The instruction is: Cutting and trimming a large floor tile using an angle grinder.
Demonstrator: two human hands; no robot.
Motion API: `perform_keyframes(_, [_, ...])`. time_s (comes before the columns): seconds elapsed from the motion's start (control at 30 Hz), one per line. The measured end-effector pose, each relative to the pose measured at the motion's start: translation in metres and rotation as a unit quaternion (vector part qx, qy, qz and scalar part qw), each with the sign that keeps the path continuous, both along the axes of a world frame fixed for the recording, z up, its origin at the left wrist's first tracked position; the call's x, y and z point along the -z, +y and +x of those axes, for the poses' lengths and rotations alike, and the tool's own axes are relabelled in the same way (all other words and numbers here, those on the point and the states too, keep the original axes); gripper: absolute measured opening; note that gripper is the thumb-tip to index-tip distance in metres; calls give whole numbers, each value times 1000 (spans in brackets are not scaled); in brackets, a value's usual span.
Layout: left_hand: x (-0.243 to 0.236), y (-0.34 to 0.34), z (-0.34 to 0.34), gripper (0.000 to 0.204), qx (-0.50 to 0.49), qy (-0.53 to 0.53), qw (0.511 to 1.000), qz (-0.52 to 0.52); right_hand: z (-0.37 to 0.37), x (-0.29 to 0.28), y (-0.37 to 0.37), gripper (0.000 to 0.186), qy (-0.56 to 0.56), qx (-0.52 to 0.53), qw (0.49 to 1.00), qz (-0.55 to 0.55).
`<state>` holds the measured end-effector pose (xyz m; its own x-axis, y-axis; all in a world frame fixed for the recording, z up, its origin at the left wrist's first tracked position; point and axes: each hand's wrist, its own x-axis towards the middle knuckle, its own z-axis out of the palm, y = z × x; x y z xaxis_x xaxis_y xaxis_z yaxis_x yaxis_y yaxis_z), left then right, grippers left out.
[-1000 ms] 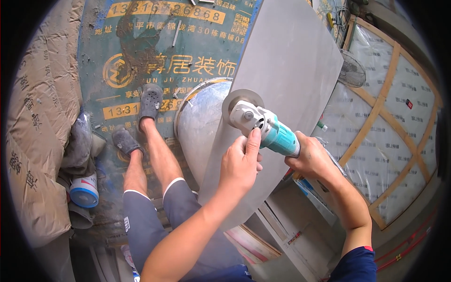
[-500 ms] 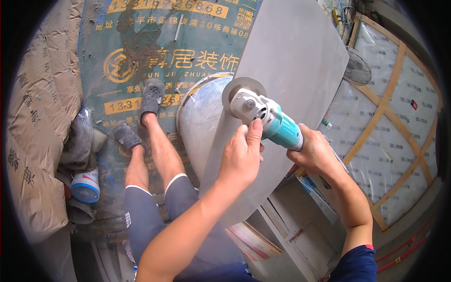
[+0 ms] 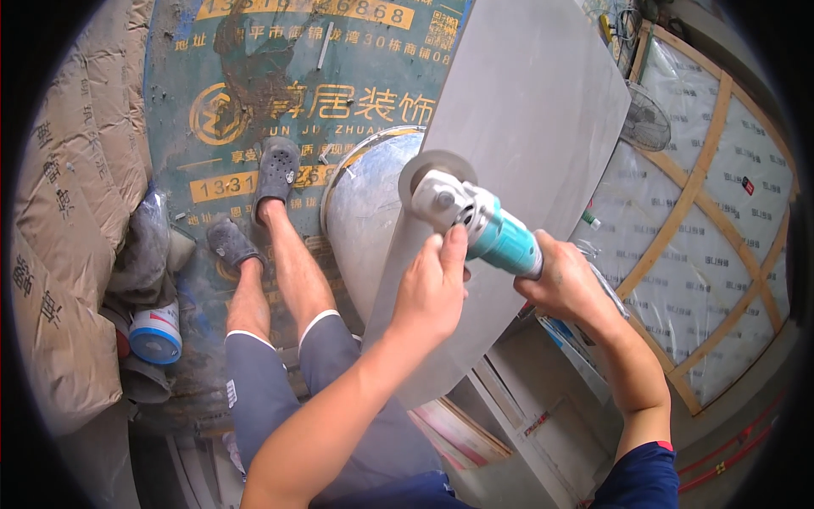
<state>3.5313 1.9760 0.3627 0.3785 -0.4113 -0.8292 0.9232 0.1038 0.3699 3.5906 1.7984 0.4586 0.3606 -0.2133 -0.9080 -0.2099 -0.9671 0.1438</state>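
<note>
A teal and silver angle grinder [image 3: 507, 244] lies across the middle of my view, its head toward the far left. My right hand [image 3: 561, 276] wraps round the rear of its body. Near the head, my left hand [image 3: 431, 284] is closed with the thumb up against the housing; any side handle inside that fist is hidden. The round cutting disc [image 3: 443, 161] sits over the left edge of a large grey tile [image 3: 534, 102]. Beneath the tile's left side stands a pale round drum [image 3: 360, 220], partly covered. Whether the disc touches the tile, I cannot tell.
My feet in grey clogs [image 3: 275, 174] stand on a green printed floor sheet [image 3: 182, 110]. Brown paper [image 3: 76, 212] and a white-and-blue bucket [image 3: 156, 335] lie left. On the right are a fan [image 3: 646, 117] and a plastic-wrapped panel with wooden strips [image 3: 678, 246].
The grinder has shifted slightly nearer to me and a little left, both hands moving with it. The tile and drum look nearly unmoved.
</note>
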Motion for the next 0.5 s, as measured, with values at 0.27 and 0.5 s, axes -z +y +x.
perform_keyframes(0.27, [-12, 9, -34, 62, 38, 22, 999, 0, -26, -7, 4, 35, 33, -32, 999, 9])
perform_keyframes(0.5, [-16, 7, -43, 57, 15, 26, 1000, 9, -38, -8, 1, 36, 33, -40, 999, 4])
